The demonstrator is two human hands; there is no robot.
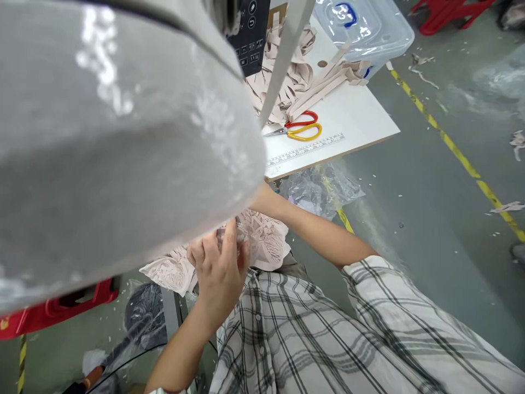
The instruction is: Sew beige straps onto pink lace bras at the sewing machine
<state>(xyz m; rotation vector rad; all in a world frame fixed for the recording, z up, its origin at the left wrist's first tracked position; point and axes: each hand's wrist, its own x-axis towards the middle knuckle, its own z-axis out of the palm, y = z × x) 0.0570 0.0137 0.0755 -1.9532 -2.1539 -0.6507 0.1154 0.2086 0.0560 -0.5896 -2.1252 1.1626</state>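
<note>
Pale pink lace fabric (266, 241) hangs in folds in front of my plaid shirt, partly covered by the big grey sewing machine head (123, 164). My left hand (219, 260) is on the lace, its fingers bent over it and the thumb on the near side, with some lace gathered between them. The tips of several fingers pass under the machine's edge. My right forearm (315, 230) reaches in from the right, and the right hand is hidden behind the machine head.
On the white table (361, 117) lie scissors (303, 128) with red and yellow handles, a printed ruler (305, 150) and a heap of beige fabric strips (287, 82). A clear plastic box (369, 33) stands behind. Red stools (82, 303) and plastic bags (324, 189) are around.
</note>
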